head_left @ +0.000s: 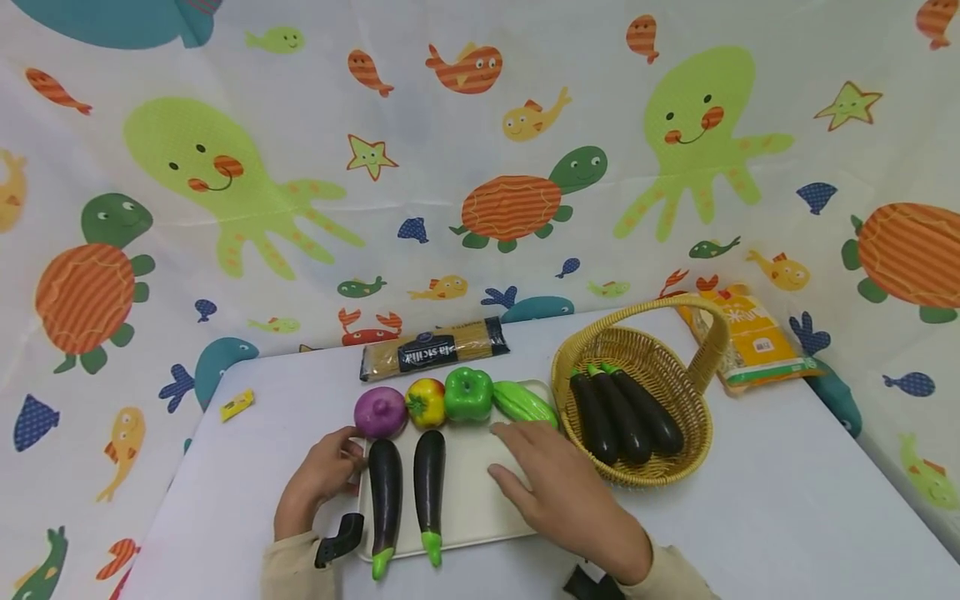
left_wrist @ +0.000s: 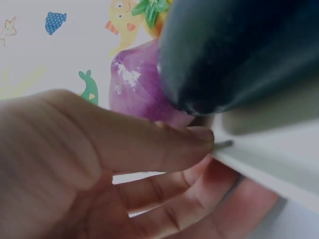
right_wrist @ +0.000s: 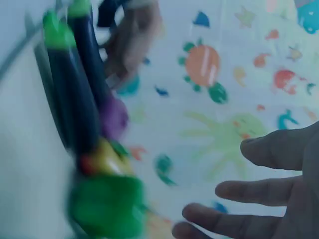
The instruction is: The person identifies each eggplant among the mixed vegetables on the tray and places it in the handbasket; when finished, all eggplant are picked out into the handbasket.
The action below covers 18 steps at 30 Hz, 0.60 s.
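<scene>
My left hand (head_left: 321,473) pinches the left rim of a cream tray (head_left: 480,500); in the left wrist view the thumb (left_wrist: 164,144) lies on top and the fingers are below. Two eggplants, one (head_left: 386,492) beside that hand and another (head_left: 430,483) to its right, lie on the tray with green stems toward me. Along the far side sit a purple onion (head_left: 380,413), a yellow-red pepper (head_left: 427,403), a green bell pepper (head_left: 468,394) and a ridged green vegetable (head_left: 522,402). Over the tray's right part hovers my right hand (head_left: 573,492), fingers spread, holding nothing.
A wicker basket (head_left: 697,425) with three eggplants (head_left: 630,421) stands right of the tray, its handle arching upward. Behind are a pasta pack (head_left: 435,348) and an orange food bag (head_left: 757,337). A small yellow packet (head_left: 237,405) lies at the left.
</scene>
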Each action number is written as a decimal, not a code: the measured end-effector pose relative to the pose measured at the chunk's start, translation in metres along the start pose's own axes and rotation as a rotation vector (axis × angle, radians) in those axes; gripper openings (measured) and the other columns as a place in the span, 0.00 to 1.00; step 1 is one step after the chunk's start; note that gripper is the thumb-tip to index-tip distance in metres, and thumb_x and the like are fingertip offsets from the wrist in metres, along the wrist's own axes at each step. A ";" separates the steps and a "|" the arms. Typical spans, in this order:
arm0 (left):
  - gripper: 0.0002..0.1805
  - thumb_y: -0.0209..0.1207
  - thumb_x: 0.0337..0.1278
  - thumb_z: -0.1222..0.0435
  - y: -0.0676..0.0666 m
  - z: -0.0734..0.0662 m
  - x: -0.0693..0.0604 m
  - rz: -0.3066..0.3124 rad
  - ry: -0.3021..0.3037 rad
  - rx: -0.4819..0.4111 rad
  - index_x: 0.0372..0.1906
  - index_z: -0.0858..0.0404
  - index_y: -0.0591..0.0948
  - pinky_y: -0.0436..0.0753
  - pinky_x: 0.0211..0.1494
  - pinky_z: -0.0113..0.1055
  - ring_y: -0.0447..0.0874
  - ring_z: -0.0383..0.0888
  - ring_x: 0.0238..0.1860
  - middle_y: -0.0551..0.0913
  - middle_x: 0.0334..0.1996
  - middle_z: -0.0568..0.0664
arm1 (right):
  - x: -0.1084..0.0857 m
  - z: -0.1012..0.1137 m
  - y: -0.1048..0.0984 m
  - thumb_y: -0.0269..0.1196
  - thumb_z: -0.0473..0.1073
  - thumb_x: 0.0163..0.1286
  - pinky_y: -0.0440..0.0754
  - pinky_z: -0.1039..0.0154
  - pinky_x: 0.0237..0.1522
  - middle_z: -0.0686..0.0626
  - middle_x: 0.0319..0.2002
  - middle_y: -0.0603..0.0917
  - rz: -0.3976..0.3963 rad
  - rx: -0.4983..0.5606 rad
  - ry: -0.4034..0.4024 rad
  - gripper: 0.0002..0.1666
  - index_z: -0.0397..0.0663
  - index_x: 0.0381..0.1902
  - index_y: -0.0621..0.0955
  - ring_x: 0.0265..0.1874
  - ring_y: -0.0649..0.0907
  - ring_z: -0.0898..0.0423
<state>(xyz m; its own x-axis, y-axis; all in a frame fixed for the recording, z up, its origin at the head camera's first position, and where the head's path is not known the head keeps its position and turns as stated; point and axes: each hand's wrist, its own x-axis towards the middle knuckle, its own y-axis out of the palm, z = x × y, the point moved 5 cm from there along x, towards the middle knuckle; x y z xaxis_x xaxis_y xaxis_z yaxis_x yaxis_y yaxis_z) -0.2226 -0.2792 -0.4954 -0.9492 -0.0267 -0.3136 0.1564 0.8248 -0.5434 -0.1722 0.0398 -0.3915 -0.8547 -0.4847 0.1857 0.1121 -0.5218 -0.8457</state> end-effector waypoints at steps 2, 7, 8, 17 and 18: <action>0.29 0.54 0.53 0.83 0.001 0.001 0.000 -0.002 -0.001 0.008 0.64 0.79 0.70 0.90 0.29 0.43 0.79 0.50 0.36 0.78 0.39 0.61 | 0.007 0.006 0.023 0.61 0.51 0.76 0.85 0.48 0.55 0.47 0.56 0.84 0.085 0.048 0.010 0.25 0.47 0.66 0.78 0.56 0.81 0.50; 0.29 0.54 0.52 0.83 0.002 0.001 0.000 -0.005 0.003 0.003 0.64 0.79 0.70 0.90 0.29 0.43 0.80 0.50 0.36 0.78 0.39 0.61 | 0.014 0.015 0.076 0.61 0.54 0.76 0.86 0.56 0.44 0.50 0.51 0.86 0.290 0.091 -0.009 0.27 0.55 0.68 0.77 0.48 0.84 0.54; 0.29 0.54 0.52 0.83 0.002 0.001 0.000 -0.005 0.004 0.003 0.64 0.79 0.71 0.90 0.29 0.43 0.80 0.50 0.36 0.78 0.39 0.61 | 0.013 0.016 0.085 0.61 0.55 0.75 0.86 0.58 0.41 0.51 0.50 0.86 0.328 0.089 -0.017 0.27 0.57 0.69 0.77 0.47 0.84 0.56; 0.28 0.55 0.53 0.83 0.001 0.002 0.001 -0.003 0.002 0.021 0.63 0.78 0.71 0.90 0.29 0.43 0.80 0.50 0.37 0.78 0.39 0.61 | 0.006 0.028 0.113 0.63 0.54 0.74 0.83 0.65 0.34 0.55 0.47 0.85 0.443 0.065 -0.099 0.25 0.63 0.67 0.79 0.44 0.80 0.61; 0.28 0.55 0.53 0.83 0.001 0.002 0.001 -0.004 0.001 0.021 0.63 0.78 0.71 0.90 0.29 0.43 0.80 0.50 0.37 0.78 0.39 0.61 | 0.005 0.029 0.115 0.63 0.54 0.74 0.83 0.65 0.35 0.55 0.47 0.85 0.450 0.068 -0.103 0.25 0.63 0.67 0.79 0.44 0.80 0.61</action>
<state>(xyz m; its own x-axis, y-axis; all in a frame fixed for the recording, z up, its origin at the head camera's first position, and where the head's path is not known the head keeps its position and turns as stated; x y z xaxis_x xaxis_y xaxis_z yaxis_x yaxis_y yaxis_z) -0.2225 -0.2794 -0.4972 -0.9502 -0.0290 -0.3104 0.1585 0.8125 -0.5610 -0.1494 -0.0428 -0.4734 -0.6593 -0.7387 -0.1401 0.4959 -0.2871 -0.8196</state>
